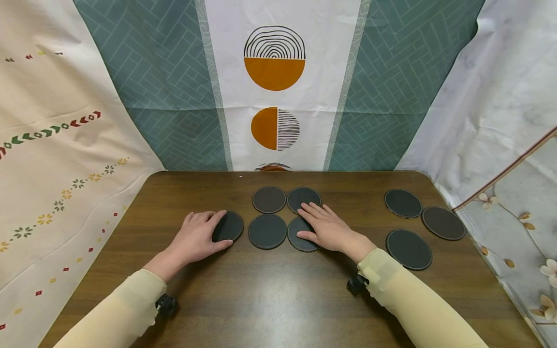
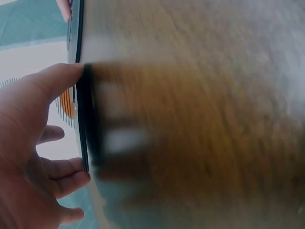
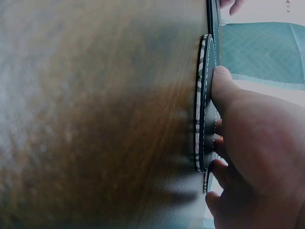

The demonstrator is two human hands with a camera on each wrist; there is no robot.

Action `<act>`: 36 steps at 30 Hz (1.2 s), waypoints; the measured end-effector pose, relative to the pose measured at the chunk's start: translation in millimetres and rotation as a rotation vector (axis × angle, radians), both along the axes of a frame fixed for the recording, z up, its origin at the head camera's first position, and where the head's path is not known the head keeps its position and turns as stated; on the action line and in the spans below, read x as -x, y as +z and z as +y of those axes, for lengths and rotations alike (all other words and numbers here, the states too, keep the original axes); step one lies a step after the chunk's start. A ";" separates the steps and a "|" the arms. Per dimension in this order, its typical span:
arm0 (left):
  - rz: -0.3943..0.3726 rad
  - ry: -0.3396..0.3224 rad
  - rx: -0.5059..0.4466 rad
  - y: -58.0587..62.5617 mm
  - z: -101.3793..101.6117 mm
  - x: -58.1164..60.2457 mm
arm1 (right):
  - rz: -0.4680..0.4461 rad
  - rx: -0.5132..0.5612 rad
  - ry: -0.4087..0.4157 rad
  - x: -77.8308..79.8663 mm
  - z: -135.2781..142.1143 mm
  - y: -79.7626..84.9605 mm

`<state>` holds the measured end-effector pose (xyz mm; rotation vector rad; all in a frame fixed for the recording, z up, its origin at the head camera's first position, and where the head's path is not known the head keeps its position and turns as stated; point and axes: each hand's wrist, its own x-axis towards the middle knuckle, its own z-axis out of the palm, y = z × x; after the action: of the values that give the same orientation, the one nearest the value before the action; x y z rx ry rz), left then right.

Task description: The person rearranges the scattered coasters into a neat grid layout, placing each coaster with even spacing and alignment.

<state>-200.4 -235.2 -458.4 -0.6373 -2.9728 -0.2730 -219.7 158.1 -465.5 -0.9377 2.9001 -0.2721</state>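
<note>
My left hand point(image 1: 197, 237) holds a dark round coaster point(image 1: 230, 226) by its edge, thumb at the near side and fingers at the far side. In the left wrist view this coaster point(image 2: 84, 129) shows edge-on between thumb and fingertips, close over the table. My right hand point(image 1: 328, 229) rests with spread fingers on another dark coaster point(image 1: 294, 233); the right wrist view shows light stitching and a patterned rim on that coaster point(image 3: 208, 95). Beside it lies a black coaster point(image 1: 267, 232). Behind are a brownish coaster point(image 1: 269, 199) and a black one point(image 1: 303, 197), near the right fingertips.
Three more coasters lie at the right of the brown table point(image 1: 278, 299): a black one point(image 1: 403, 203) at the back, a brownish one point(image 1: 444, 223) by the right edge and a black one point(image 1: 409, 249) nearer. A patterned cloth point(image 1: 174, 63) hangs behind the table.
</note>
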 end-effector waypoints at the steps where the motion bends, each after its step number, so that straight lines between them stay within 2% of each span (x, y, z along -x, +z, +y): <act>1: 0.004 -0.005 -0.003 -0.4 0.7 -0.6 | 0.001 0.000 0.000 0.0 0.0 0.0; 8: 0.008 -0.019 -0.009 -4.0 3.2 -1.9 | 0.004 -0.004 0.004 0.2 0.1 -0.4; 36: -0.010 -0.034 0.000 -5.0 5.9 -7.7 | 0.000 0.004 0.001 1.3 1.3 -2.9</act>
<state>-192.8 -229.2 -463.3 -0.6896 -2.9733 -0.2798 -221.0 159.4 -468.4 -0.9401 2.8999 -0.2782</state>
